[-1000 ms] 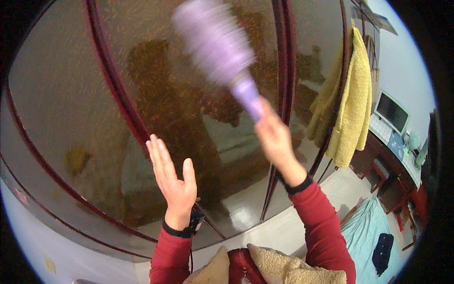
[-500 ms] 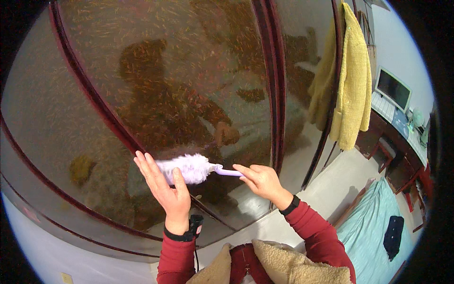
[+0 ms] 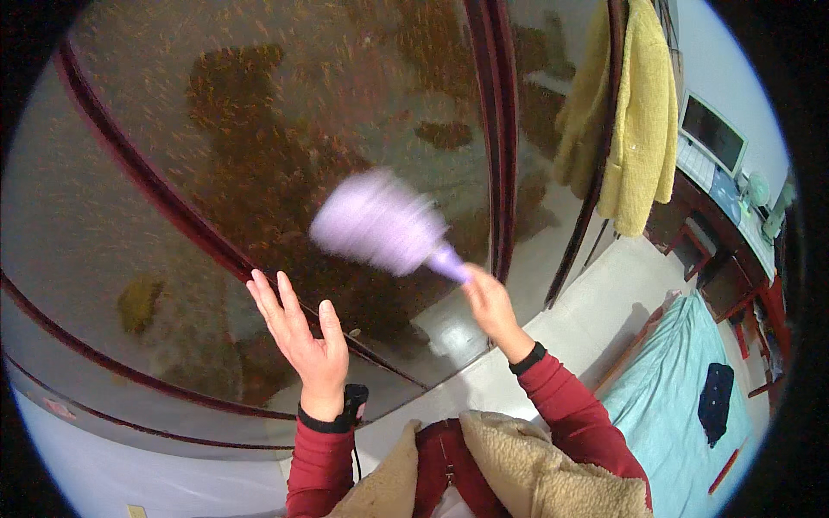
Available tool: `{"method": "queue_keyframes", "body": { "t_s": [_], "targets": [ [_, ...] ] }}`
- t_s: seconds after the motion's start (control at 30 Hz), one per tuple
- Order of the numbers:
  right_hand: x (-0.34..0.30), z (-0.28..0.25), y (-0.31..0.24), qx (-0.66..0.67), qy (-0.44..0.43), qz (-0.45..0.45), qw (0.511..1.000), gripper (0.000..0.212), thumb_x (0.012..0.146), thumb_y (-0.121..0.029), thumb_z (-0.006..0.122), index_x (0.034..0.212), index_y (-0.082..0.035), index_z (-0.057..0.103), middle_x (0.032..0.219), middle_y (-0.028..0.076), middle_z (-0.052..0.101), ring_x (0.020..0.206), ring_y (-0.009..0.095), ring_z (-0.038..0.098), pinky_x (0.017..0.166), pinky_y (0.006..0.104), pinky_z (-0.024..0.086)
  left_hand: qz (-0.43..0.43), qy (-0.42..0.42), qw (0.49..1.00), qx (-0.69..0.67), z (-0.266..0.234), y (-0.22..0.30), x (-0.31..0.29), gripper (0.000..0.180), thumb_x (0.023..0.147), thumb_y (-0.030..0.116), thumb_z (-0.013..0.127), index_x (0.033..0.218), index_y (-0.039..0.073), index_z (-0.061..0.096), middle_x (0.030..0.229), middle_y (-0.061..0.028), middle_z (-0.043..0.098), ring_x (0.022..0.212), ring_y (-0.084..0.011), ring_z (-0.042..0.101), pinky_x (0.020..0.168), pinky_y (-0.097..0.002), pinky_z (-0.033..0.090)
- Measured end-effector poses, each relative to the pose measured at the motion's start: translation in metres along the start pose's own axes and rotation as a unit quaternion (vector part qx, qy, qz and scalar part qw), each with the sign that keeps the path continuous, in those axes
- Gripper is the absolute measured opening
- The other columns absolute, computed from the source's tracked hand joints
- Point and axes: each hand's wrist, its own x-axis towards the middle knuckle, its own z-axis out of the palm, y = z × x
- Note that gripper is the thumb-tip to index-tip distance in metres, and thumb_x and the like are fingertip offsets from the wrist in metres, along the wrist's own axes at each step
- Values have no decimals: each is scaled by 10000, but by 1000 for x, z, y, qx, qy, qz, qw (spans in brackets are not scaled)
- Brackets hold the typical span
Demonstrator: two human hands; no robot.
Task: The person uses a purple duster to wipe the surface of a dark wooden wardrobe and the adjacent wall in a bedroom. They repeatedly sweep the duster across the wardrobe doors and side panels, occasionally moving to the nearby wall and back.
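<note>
A fluffy lilac duster [image 3: 376, 223] with a purple handle is blurred by motion in front of the dark glossy panel [image 3: 285, 198]. My right hand [image 3: 490, 311] grips the end of its handle, fingers closed around it. The duster's head points up and to the left, away from that hand. My left hand [image 3: 304, 345] is raised below and left of the duster, apart from it. Its fingers are stretched out and spread, with nothing in them. Whether the duster or the left hand touches the panel I cannot tell.
Dark red frame strips [image 3: 155, 177] divide the reflective panels. A yellow towel [image 3: 641, 121] hangs at the right. Beyond it are a desk [image 3: 717, 216] with a monitor [image 3: 714, 131] and a small fan [image 3: 757, 190]. A bed with a turquoise cover [image 3: 665, 397] stands at the lower right.
The duster has come away from my left hand and swung upward, its head now higher and tilted. My right hand has turned with it. My left hand stays nearly in place, now free.
</note>
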Motion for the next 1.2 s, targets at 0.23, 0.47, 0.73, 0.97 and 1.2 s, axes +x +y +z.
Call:
{"method": "queue_keyframes", "body": {
  "t_s": [0.23, 0.47, 0.73, 0.97, 1.2],
  "targets": [
    [-37, 15, 38, -30, -102, -23, 994, 231, 1030, -169, 579, 1226, -49, 596, 949, 154, 675, 845, 350, 656, 742, 444, 515, 9, -44, 998, -46, 13, 1, -23, 571, 929, 103, 624, 1474, -9, 496, 1635, -274, 305, 1513, -464, 287, 1216, -542, 249],
    [-66, 29, 69, 168, -64, 296, 938, 206, 1032, -179, 568, 1187, -46, 591, 1012, 201, 668, 952, 397, 654, 836, 461, 511, 13, -92, 991, -92, 25, 1, -41, 498, 922, 75, 647, 1404, -20, 563, 1591, -275, 384, 1475, -454, 367, 1192, -526, 302],
    [-95, 51, 87, 119, -85, 283, 948, 197, 1063, -218, 529, 1148, -42, 543, 838, 178, 658, 779, 387, 647, 736, 462, 520, 37, -152, 978, -136, 40, 0, -55, 456, 876, -24, 651, 1331, -5, 624, 1504, -253, 505, 1392, -441, 485, 1151, -502, 379],
    [-116, 62, 97, -58, -253, 45, 965, 141, 1060, -164, 534, 1137, -46, 540, 899, 133, 645, 814, 303, 680, 759, 437, 533, 2, -188, 970, -156, 49, -7, -66, 379, 870, -40, 644, 1249, -33, 654, 1403, -237, 595, 1281, -418, 579, 1090, -478, 447],
    [-63, 53, 93, 226, 19, 239, 944, 162, 1051, -200, 569, 1085, -42, 568, 791, 84, 641, 714, 210, 635, 683, 370, 511, -99, -213, 953, -192, 49, -18, -85, 315, 902, -21, 646, 1213, 0, 689, 1233, -177, 701, 1126, -352, 665, 1005, -418, 511]
  ]
}}
